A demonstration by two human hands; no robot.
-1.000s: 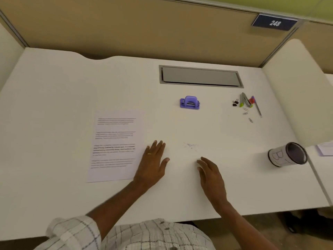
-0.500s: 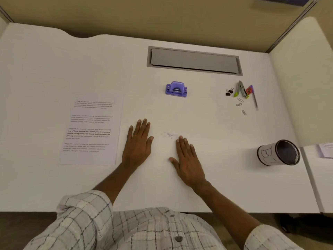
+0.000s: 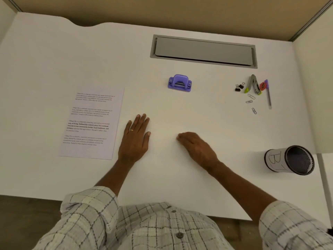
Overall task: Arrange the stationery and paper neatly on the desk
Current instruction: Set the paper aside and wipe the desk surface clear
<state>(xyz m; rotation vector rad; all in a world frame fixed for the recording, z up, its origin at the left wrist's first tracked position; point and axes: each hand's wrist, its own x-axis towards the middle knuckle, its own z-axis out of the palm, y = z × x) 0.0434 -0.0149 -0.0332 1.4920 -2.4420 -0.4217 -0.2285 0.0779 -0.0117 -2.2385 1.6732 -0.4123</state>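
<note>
Pretty much nothing was tidied yet. The left hand [image 3: 134, 139] was laid flat, fingers together, just beside the printed sheet [image 3: 91, 123]; the right hand [image 3: 196, 148] was rested empty, fingers loosely curled. The clips, stapler and pen [image 3: 254, 91] were left scattered, the cup [image 3: 288, 160] tipped over.

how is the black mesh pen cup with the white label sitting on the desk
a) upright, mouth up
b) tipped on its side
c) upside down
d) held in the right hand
b: the black mesh pen cup with the white label lies on its side on the white desk, its open mouth facing right, clear of the right hand.
</note>
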